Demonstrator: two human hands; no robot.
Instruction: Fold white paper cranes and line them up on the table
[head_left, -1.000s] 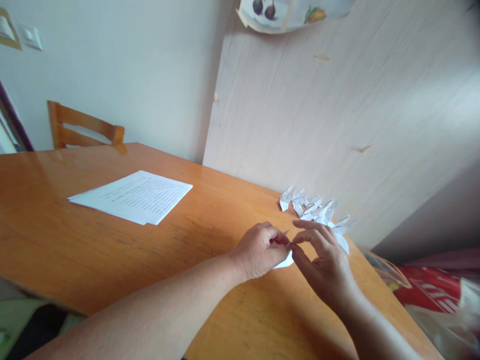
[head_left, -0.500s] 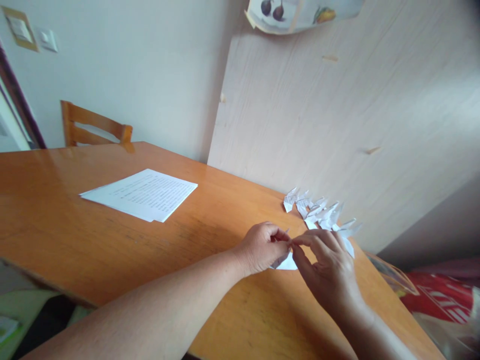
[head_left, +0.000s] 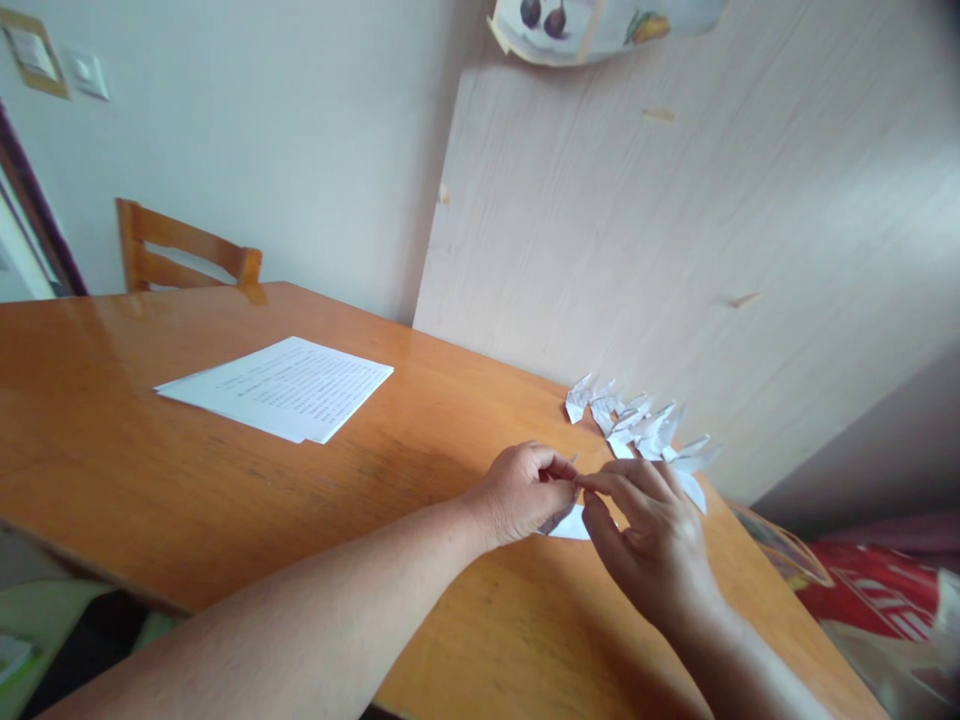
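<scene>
My left hand and my right hand meet over the orange wooden table, near its right end. Both pinch one small white folded paper piece, whose lower corner shows between them; the rest is hidden by my fingers. Just beyond my right hand lies a row of several finished folded paper pieces along the table's far edge.
A stack of printed sheets lies at the table's middle left. A wooden chair stands behind the far left corner. A pale wood-grain panel rises behind the table. Red packaging sits low right.
My hands have stayed in place, working the small paper piece with slight finger movements. The view shifted a little between frames.
</scene>
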